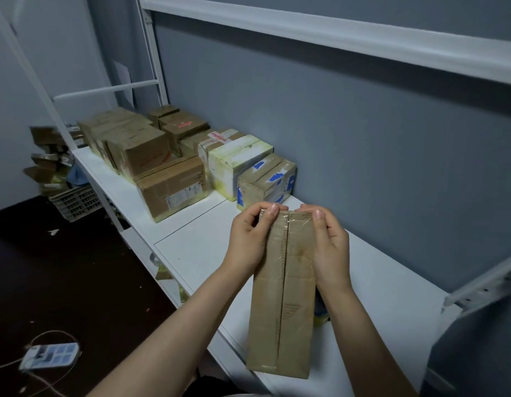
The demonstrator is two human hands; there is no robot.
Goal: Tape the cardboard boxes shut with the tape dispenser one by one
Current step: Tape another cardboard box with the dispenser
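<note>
Brown cardboard box (283, 296), long and narrow, held lengthwise over the front edge of the white tabletop (197, 245), its near end past that edge. A strip of clear tape (287, 247) runs along the centre seam between the two flaps. The left grip (248, 239) and the right grip (328, 245) each pinch one far corner of the box, fingers curled behind the end and thumbs pressed flat on top.

Step in hand, as judged: smoothing the tape end over the far edge. To do it well, both thumbs should press outward from the seam so the film lies without bubbles, and the flaps should be kept butted together while the tape is rubbed down the end face.

The tape dispenser cannot be identified; a blue and yellow object under the right forearm is too hidden to name.

Toward the far left corner of the tabletop stands a row of other cardboard boxes (174, 184), the nearest bearing blue labels (277, 177). A grey wall backs the tabletop, and a white rail (334, 30) crosses above. On the dark floor lie a power strip (51, 356) and a plastic crate (74, 202).
</note>
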